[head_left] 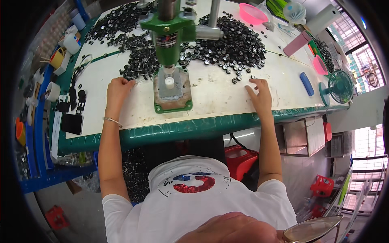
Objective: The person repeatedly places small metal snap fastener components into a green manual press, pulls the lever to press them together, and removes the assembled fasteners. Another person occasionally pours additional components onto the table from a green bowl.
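Note:
My left hand (118, 92) rests at the near edge of a pile of black parts with thin metal pins (142, 60). Its fingertips are pinched together; whatever they hold is too small to make out. Between my hands stands a green bench press (167, 44), its ram above a white round piece (169, 83) on the metal base plate (172, 97). To the right of the press, my right hand (261, 95) hovers with thumb and fingers apart and nothing visible between them. Just beyond it lie small black wheels (238, 73), at the edge of a larger heap (239, 44).
A pink basin (252, 14) and a pink bottle (297, 43) stand on the far right. Nearer are a blue bar-shaped case (306, 84) and a green fan (339, 87). On the left lie a black phone (72, 123) and black straps. Green edging (194, 128) runs along the table front.

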A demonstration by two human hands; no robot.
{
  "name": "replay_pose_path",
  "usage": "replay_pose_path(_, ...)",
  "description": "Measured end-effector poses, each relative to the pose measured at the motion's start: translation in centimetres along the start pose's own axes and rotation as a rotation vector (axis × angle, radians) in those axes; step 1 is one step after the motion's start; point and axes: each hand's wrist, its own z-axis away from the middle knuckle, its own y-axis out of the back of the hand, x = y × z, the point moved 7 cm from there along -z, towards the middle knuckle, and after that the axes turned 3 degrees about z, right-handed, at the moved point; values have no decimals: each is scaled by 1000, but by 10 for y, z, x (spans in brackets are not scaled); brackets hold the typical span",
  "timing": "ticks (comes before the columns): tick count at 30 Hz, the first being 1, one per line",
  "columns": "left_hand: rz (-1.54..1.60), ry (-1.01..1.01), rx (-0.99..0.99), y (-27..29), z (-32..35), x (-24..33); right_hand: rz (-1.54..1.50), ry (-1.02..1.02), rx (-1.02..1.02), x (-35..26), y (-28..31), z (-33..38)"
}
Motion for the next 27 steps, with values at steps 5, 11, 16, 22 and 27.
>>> replay_pose_path(5, 351, 10, -65, 0, 3, -17, 58, 91, 25, 16, -24, 11)
replay_pose_path(11, 583, 65, 52, 19, 35, -29, 21, 44, 294, 35, -2, -1)
replay_pose_path(16, 822, 23, 36, 4, 53, -15, 230, -32, 286, 66, 2, -2)
replay_pose_path(22, 939, -75, -58, -20, 73, 30, 106, -29, 209, 73, -22, -27)
replay_pose_path(27, 999, -138, -61, -30, 73, 56, -252, -51, 264, 20, -21, -28)
